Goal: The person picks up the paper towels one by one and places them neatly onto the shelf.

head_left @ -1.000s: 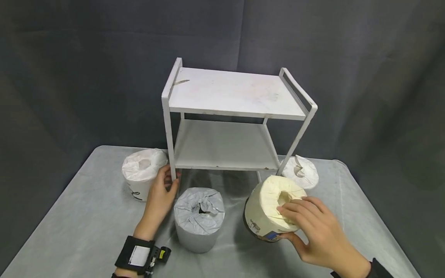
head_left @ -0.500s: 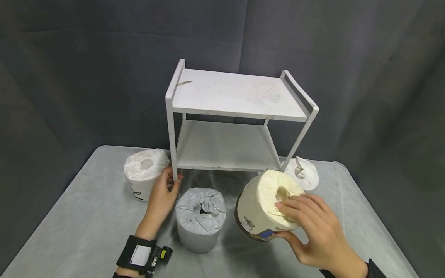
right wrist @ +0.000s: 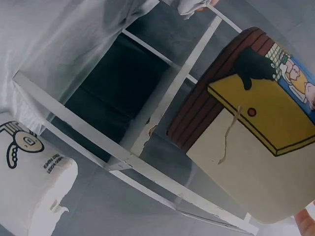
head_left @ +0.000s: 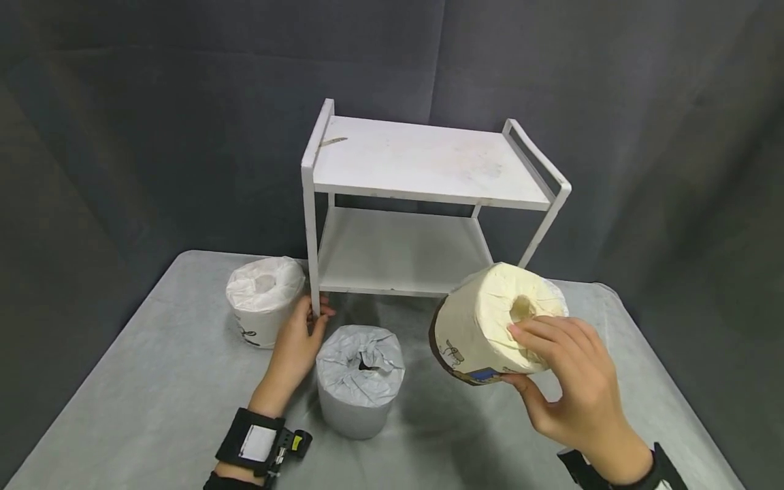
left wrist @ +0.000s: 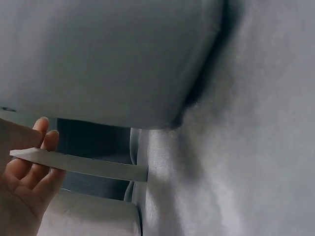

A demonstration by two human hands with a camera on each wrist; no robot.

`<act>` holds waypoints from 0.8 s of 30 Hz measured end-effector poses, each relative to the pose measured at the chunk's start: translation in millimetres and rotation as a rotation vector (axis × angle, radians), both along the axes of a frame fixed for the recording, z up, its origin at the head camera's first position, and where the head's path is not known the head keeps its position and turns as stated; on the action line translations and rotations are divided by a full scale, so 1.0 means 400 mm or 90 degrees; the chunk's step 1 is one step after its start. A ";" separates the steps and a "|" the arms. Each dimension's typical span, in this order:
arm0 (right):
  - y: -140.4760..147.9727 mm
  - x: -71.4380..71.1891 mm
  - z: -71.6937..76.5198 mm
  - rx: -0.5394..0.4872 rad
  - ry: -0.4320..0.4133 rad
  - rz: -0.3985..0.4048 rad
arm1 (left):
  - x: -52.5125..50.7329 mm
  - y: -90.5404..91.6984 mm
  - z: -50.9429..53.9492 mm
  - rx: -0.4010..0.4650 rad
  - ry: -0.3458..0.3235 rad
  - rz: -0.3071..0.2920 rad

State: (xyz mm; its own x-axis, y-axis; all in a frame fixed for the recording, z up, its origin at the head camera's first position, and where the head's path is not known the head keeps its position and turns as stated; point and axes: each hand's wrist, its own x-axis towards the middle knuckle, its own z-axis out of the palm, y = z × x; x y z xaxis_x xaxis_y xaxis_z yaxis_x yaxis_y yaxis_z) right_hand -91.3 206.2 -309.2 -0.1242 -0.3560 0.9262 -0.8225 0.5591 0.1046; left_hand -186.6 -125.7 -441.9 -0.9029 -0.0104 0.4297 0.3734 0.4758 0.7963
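My right hand (head_left: pixel 578 378) holds a cream paper-wrapped toilet roll (head_left: pixel 471 327) off the table, tilted, thumb low on its side and fingers at the core hole. Cartoon print covers that roll (right wrist: pixel 261 113) in the right wrist view. At the front left leg (head_left: pixel 311 252) of a white two-tier rack (head_left: pixel 422 160), my left hand (head_left: pixel 297 344) grips low down. The leg (left wrist: pixel 98 166) passes between thumb and fingers in the left wrist view. A grey wrapped roll (head_left: pixel 358 388) stands right of that hand; a white wrapped roll (head_left: pixel 263 303) stands left of it.
Another white roll (right wrist: pixel 29 182) appears at the left of the right wrist view; in the head view the held roll mostly hides it. A grey cloth (head_left: pixel 153 381) covers the table. Dark fabric (head_left: pixel 184 136) hangs behind the rack.
My right hand has lifted the cream roll higher and towards the rack, tilting it more and covering the white roll behind. My left hand keeps its grip on the leg. The view has shifted slightly.
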 end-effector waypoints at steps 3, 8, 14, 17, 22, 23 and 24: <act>-0.004 -0.011 0.005 -0.011 -0.006 0.004 | 0.000 0.001 0.001 -0.003 -0.009 0.001; -0.016 -0.021 0.019 -0.024 -0.011 0.009 | 0.000 0.001 0.002 -0.005 -0.022 0.003; -0.021 -0.038 0.032 -0.008 -0.032 -0.001 | 0.003 0.003 0.003 -0.005 -0.032 0.007; -0.025 -0.048 0.040 0.006 -0.050 -0.004 | 0.004 0.003 0.004 0.001 -0.038 0.003; -0.030 -0.059 0.054 0.031 -0.076 -0.015 | 0.003 0.002 0.007 0.001 -0.049 0.000; -0.031 -0.060 0.056 0.034 -0.085 -0.017 | 0.003 0.002 0.007 0.000 -0.050 -0.001; -0.031 -0.061 0.057 0.037 -0.097 -0.020 | 0.003 0.002 0.008 -0.001 -0.052 -0.001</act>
State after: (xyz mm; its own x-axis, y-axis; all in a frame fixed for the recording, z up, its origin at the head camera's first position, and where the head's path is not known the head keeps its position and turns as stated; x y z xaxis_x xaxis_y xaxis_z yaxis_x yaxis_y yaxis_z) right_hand -115.5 193.9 -286.4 -0.2743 -0.4023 0.8734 -0.8133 0.5817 0.0125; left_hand -185.6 -124.8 -438.8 -0.9350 -0.0077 0.3546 0.3084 0.4763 0.8234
